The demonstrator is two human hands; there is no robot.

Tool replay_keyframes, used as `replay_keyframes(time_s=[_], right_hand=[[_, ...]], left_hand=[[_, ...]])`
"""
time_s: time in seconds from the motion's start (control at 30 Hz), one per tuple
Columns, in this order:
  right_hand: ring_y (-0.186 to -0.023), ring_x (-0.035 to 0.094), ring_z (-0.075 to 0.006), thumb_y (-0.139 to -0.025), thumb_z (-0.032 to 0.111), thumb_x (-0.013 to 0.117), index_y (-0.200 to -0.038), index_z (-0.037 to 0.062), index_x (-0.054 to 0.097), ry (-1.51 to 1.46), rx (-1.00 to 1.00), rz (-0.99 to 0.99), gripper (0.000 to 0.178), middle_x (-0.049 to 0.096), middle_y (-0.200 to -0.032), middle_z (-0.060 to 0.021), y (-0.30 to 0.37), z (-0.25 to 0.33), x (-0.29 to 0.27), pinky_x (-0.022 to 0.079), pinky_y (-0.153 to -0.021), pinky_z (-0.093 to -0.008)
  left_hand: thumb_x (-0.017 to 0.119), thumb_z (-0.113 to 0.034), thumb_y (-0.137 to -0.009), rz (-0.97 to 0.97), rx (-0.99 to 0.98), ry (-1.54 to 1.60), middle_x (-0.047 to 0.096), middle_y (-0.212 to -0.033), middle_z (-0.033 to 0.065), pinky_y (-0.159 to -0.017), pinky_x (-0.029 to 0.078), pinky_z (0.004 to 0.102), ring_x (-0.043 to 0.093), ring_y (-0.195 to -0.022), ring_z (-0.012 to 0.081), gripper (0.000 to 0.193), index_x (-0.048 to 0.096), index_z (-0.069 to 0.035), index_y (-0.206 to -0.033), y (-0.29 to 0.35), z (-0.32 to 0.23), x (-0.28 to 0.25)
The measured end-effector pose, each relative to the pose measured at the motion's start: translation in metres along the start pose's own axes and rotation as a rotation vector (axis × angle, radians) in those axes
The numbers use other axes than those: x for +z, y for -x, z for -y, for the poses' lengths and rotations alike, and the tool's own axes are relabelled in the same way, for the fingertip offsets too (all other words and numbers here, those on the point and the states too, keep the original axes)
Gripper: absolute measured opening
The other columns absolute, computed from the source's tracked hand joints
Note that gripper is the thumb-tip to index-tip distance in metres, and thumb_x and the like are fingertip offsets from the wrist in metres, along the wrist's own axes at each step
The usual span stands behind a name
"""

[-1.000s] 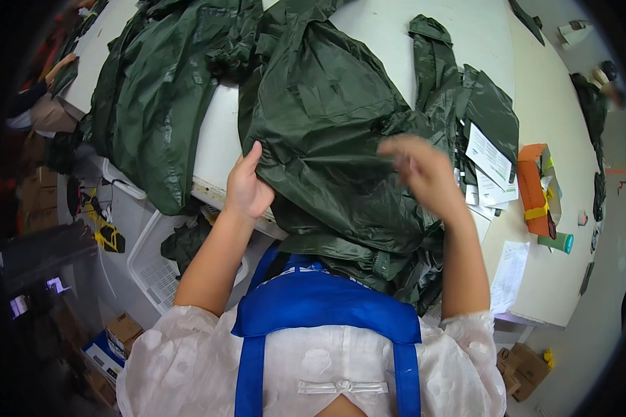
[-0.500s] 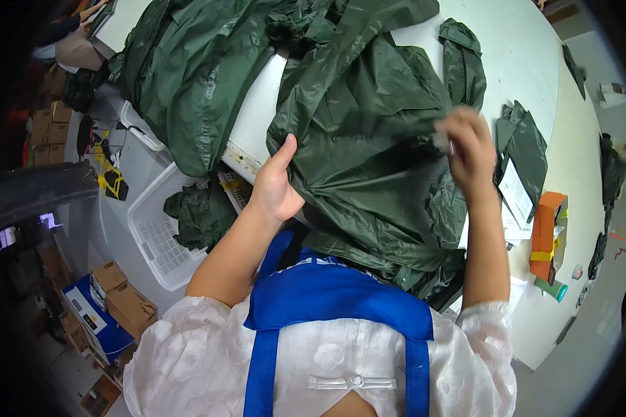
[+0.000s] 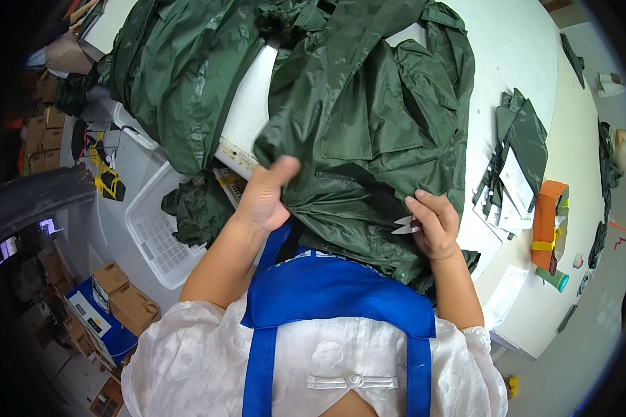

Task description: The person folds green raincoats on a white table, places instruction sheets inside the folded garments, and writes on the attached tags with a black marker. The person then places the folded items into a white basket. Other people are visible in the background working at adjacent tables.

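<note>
A dark green garment of thin, shiny fabric (image 3: 375,132) lies bunched over the table edge in front of me. My left hand (image 3: 266,198) grips its left edge, thumb on top and fingers hidden under the cloth. My right hand (image 3: 435,226) is closed around small thread snips (image 3: 405,226), whose two silver blades stand a little apart and point left over the lower folds. Most of the snips' body is hidden in the palm. A dark opening or fold shows in the cloth between the hands.
More green fabric (image 3: 181,83) hangs off the table at left, above a white plastic basket (image 3: 163,243) with green cloth in it. At right on the white table (image 3: 522,55) lie green pieces (image 3: 525,132), papers (image 3: 515,182) and an orange box (image 3: 549,215). Cardboard boxes (image 3: 132,309) stand lower left.
My right hand has come down and left toward the lower folds, and the snips now show in it. The garment has shifted, its right part spreading out. My left hand moved slightly left and down.
</note>
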State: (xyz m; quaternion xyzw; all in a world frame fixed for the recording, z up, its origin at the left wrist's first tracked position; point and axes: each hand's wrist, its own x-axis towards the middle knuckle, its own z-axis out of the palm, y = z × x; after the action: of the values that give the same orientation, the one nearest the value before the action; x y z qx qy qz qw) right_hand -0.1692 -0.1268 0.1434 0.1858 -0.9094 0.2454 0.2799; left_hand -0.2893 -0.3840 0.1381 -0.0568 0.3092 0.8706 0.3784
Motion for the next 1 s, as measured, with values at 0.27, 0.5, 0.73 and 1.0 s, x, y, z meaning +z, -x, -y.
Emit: replay_keyframes(time_s=[0.27, 0.5, 0.73, 1.0], right_hand=[[-0.080, 0.062, -0.0279, -0.065, 0.004, 0.062, -0.090, -0.0005, 0.062, -0.175, 0.105, 0.499, 0.025, 0.061, -0.102, -0.0144, 0.001, 0.010, -0.005, 0.051, -0.067, -0.0349], [-0.069, 0.055, -0.0133, -0.078, 0.007, 0.063, -0.107, 0.0055, 0.055, -0.433, 0.584, 0.148, 0.030, 0.058, -0.085, -0.0049, -0.094, 0.018, -0.032, 0.048, -0.066, -0.0257], [-0.070, 0.060, -0.0211, -0.073, 0.012, 0.073, -0.101, 0.0057, 0.063, -0.341, 0.316, 0.256, 0.030, 0.059, -0.084, -0.0078, -0.102, 0.015, 0.002, 0.050, -0.062, -0.0293], [-0.072, 0.056, -0.0215, -0.069, 0.011, 0.075, -0.099, 0.0075, 0.067, -0.382, 0.300, 0.283, 0.031, 0.059, -0.082, -0.0059, -0.101, 0.021, 0.008, 0.046, -0.061, -0.0313]], left_hand=[[0.064, 0.000, -0.079, -0.173, -0.097, -0.064, 0.055, -0.121, 0.0129, -0.094, 0.044, 0.0377, 0.055, -0.109, 0.0228, 0.051, 0.045, 0.002, -0.127, 0.006, -0.004, 0.019], [0.064, 0.012, -0.072, -0.062, 0.096, -0.260, 0.054, -0.122, 0.0111, -0.095, 0.044, 0.0342, 0.053, -0.110, 0.0199, 0.061, 0.042, 0.001, -0.129, 0.014, 0.003, 0.028], [0.059, 0.014, -0.073, -0.085, 0.128, -0.352, 0.056, -0.119, 0.0119, -0.093, 0.045, 0.0347, 0.056, -0.107, 0.0202, 0.057, 0.044, 0.002, -0.127, 0.019, 0.005, 0.028], [0.062, 0.005, -0.073, -0.095, 0.171, -0.465, 0.061, -0.103, 0.0049, -0.082, 0.046, 0.0274, 0.056, -0.093, 0.0122, 0.042, 0.054, 0.002, -0.114, 0.019, 0.007, 0.031]])
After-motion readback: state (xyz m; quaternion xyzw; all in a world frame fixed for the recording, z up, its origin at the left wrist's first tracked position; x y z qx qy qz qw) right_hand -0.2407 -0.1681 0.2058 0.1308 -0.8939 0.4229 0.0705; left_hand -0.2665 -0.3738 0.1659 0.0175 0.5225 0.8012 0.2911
